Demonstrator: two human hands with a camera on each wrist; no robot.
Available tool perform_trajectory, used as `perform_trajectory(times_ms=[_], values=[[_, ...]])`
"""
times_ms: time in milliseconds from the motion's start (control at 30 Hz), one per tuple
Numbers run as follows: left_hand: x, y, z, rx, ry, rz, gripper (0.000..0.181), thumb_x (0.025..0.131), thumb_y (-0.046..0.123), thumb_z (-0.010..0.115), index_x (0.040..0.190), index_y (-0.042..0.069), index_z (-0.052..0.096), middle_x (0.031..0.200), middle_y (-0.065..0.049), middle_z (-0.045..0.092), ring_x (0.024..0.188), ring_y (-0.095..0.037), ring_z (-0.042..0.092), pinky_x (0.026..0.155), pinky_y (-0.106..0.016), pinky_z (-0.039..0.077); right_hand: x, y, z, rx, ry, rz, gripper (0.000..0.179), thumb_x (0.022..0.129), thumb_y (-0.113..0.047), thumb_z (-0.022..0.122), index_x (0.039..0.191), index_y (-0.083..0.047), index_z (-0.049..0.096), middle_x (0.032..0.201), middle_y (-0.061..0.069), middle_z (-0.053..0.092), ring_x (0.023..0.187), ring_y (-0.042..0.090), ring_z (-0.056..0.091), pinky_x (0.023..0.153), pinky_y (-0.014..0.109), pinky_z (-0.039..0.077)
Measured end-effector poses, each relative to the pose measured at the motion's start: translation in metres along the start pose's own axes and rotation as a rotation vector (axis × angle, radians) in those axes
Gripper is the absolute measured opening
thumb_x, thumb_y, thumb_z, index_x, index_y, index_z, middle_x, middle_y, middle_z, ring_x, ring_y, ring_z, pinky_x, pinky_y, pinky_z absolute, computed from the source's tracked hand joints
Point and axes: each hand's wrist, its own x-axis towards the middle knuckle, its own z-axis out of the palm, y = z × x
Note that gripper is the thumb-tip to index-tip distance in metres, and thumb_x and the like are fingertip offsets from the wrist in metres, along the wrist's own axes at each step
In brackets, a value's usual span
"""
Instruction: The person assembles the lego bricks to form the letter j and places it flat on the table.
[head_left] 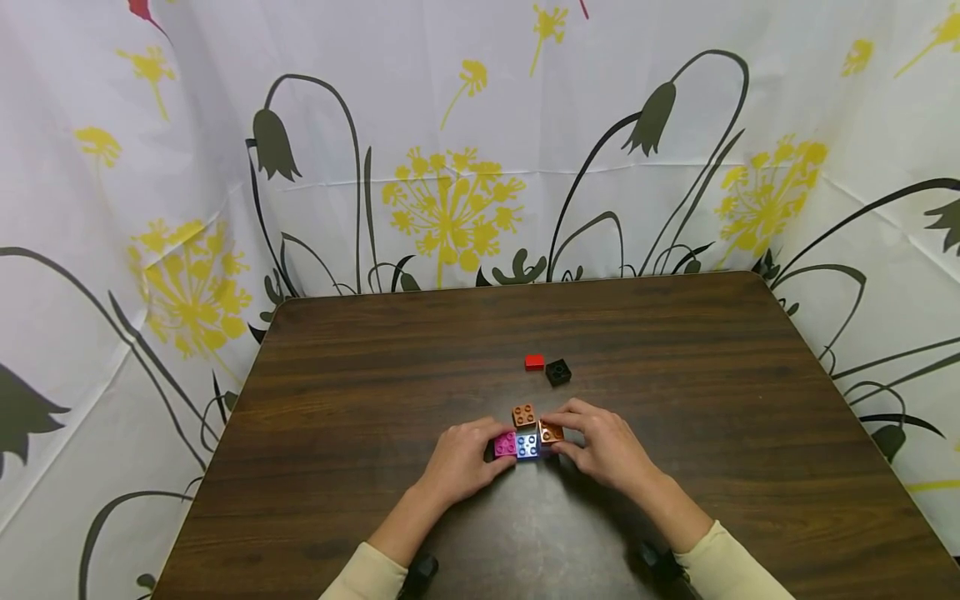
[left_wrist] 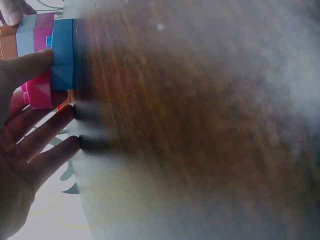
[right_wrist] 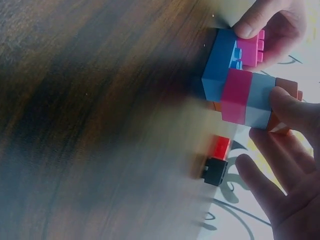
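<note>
At the middle of the table, a blue brick (right_wrist: 219, 67) forms the base of a small toy-brick build. One pink brick (head_left: 506, 444) sits on its left end. Stacked on the right end are another pink brick (right_wrist: 236, 96), a light blue brick (right_wrist: 259, 100) and an orange-brown brick (head_left: 552, 432) on top. My left hand (head_left: 467, 458) grips the left end, its thumb at the pink and blue bricks. With thumb and fingers my right hand (head_left: 606, 443) pinches the top orange-brown brick. A second orange-brown brick (head_left: 523, 415) lies just behind the build.
Farther back lie a red brick (head_left: 534, 362) and a black brick (head_left: 558, 372), close together. The dark wood-grain table (head_left: 360, 375) ends at a white flower-patterned curtain (head_left: 450, 100) behind and at both sides.
</note>
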Motion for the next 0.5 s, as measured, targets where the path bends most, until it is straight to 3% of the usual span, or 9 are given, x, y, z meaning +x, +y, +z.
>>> perform_trajectory(times_ms=[167,500], values=[[-0.0004,-0.0002,0.001,0.0,-0.002,-0.007,0.037,0.083,0.036,0.079,0.114,0.018,0.072,0.1,0.007,0.069,0.086,-0.01,0.064,0.074,-0.035,0.052,0.0005,0.0008,0.0008,-0.013,-0.004,-0.004,0.039,0.08,-0.017,0.083,0.118,-0.018,0.072,0.103,-0.009,0.065,0.08,0.014,0.064,0.066,0.029,0.049],[-0.0008,0.0002,0.0007,-0.003,-0.001,-0.005,0.036,0.083,0.035,0.079,0.114,0.018,0.072,0.1,0.007,0.069,0.086,-0.01,0.064,0.074,-0.035,0.052,0.0007,0.0005,0.0006,0.014,-0.004,0.013,0.041,0.079,-0.016,0.084,0.117,-0.02,0.07,0.104,-0.008,0.067,0.098,0.012,0.066,0.08,0.038,0.054]])
